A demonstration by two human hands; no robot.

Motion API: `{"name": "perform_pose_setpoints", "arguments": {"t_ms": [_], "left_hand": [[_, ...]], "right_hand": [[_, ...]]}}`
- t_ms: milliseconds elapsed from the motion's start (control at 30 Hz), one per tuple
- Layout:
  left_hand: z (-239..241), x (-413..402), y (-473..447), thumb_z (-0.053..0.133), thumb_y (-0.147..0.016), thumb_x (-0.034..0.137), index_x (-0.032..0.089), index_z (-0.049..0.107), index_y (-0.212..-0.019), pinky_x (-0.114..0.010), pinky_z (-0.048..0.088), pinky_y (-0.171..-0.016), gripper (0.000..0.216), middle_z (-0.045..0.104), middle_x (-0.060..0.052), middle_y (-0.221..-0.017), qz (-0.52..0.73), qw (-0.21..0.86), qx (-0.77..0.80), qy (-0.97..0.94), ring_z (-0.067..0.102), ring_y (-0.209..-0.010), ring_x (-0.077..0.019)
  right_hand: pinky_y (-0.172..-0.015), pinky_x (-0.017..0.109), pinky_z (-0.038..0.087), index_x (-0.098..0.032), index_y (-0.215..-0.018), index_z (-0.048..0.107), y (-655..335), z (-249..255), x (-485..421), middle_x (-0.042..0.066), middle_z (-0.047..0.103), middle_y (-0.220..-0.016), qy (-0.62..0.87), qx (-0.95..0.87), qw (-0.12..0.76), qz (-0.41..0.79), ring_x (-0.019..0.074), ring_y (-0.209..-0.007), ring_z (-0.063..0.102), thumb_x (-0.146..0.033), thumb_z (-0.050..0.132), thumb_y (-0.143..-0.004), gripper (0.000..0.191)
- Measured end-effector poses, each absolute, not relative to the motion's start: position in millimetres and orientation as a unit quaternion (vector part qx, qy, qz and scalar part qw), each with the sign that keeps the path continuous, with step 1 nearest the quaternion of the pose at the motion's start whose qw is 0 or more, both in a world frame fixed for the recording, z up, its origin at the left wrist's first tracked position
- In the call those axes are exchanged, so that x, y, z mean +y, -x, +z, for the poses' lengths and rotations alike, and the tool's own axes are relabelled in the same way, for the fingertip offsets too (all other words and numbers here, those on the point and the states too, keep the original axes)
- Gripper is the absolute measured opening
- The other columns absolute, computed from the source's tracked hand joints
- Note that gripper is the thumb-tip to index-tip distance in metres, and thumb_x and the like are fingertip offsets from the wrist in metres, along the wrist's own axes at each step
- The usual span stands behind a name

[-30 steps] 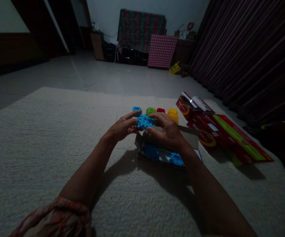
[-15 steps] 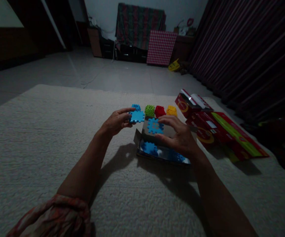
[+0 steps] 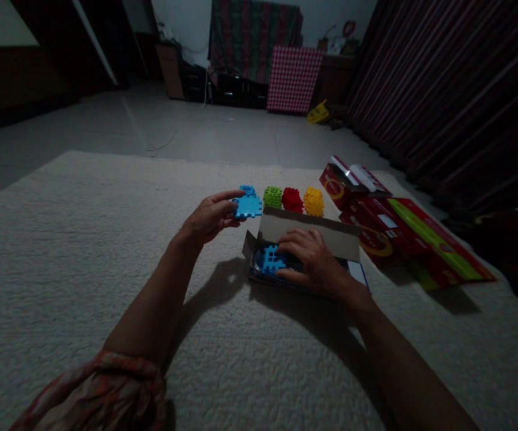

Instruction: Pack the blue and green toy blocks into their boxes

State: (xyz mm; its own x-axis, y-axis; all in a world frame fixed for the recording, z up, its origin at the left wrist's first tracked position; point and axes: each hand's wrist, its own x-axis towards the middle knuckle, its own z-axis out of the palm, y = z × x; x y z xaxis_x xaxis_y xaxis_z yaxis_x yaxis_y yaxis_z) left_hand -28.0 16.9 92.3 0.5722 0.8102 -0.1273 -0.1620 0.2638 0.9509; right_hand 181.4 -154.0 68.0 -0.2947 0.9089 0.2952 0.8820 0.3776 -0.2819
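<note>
My left hand is closed on a flat light-blue interlocking tile with notched edges, held up left of the box. My right hand reaches down into an open cardboard box. Its thumb and fingertips pinch the right edge of a blue interlocking tile with square window holes. That tile lies low, at the left end of the box. Most of the box's contents are hidden under the right hand. Beyond the left-hand tile, a blue block piece is partly covered by the fingers.
Behind the box stand a green block cube, a red one and a yellow one in a row. To the right lie red cartons, one with a yellow-green strip. Everything rests on a pale quilted mat.
My right hand has lowered the windowed blue tile from above the box down into it. My left hand keeps its tile in nearly the same place.
</note>
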Motion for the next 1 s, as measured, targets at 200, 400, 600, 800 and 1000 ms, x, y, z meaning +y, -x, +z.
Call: {"name": "perform_pose_setpoints", "arguments": {"t_ms": [200, 400, 600, 800, 1000], "left_hand": [[91, 17, 27, 0.065, -0.075, 0.01, 0.006, 0.065, -0.127, -0.025, 0.048, -0.056, 0.052, 0.069, -0.009, -0.078, 0.332, 0.729, 0.313, -0.511, 0.064, -0.06, -0.0135], [90, 10, 23, 0.066, -0.075, 0.014, 0.009, 0.066, -0.126, -0.024, 0.048, -0.058, 0.051, 0.068, -0.007, -0.08, 0.307, 0.735, 0.295, -0.527, 0.064, -0.065, -0.0132], [83, 8, 20, 0.069, -0.075, 0.016, 0.011, 0.07, -0.119, -0.025, 0.049, -0.06, 0.045, 0.067, -0.005, -0.08, 0.289, 0.734, 0.264, -0.555, 0.062, -0.066, -0.0115], [79, 10, 20, 0.07, -0.074, 0.017, 0.013, 0.07, -0.119, -0.025, 0.051, -0.062, 0.044, 0.067, -0.003, -0.081, 0.286, 0.725, 0.263, -0.569, 0.061, -0.067, -0.0107], [80, 10, 21, 0.077, -0.07, 0.021, 0.015, 0.072, -0.115, -0.027, 0.054, -0.066, 0.046, 0.07, -0.003, -0.086, 0.283, 0.723, 0.26, -0.575, 0.063, -0.071, -0.0121]], "right_hand": [[-0.104, 0.056, 0.035, -0.023, -0.106, 0.066, -183, 65, -156, 0.011, 0.07, -0.118, 0.551, -0.805, 0.216, 0.017, 0.0308, -0.118, 0.06, -0.034, 0.072, -0.088, 0.021], [-0.099, 0.052, 0.046, -0.022, -0.108, 0.064, -184, 74, -151, 0.012, 0.069, -0.117, 0.57, -0.758, 0.316, -0.038, 0.0296, -0.113, 0.064, -0.029, 0.064, -0.093, 0.016], [-0.108, 0.054, 0.046, -0.02, -0.132, 0.056, -167, 92, -128, 0.017, 0.059, -0.136, 0.56, -0.742, 0.364, -0.047, 0.0319, -0.131, 0.054, -0.037, 0.065, -0.092, 0.044], [-0.103, 0.054, 0.049, -0.02, -0.122, 0.061, -155, 98, -113, 0.015, 0.064, -0.129, 0.556, -0.751, 0.354, -0.029, 0.0319, -0.124, 0.059, -0.037, 0.068, -0.09, 0.037], [-0.096, 0.047, 0.052, -0.02, -0.11, 0.063, -156, 97, -111, 0.013, 0.068, -0.117, 0.543, -0.761, 0.354, -0.019, 0.0292, -0.112, 0.063, -0.031, 0.072, -0.087, 0.027]]}}
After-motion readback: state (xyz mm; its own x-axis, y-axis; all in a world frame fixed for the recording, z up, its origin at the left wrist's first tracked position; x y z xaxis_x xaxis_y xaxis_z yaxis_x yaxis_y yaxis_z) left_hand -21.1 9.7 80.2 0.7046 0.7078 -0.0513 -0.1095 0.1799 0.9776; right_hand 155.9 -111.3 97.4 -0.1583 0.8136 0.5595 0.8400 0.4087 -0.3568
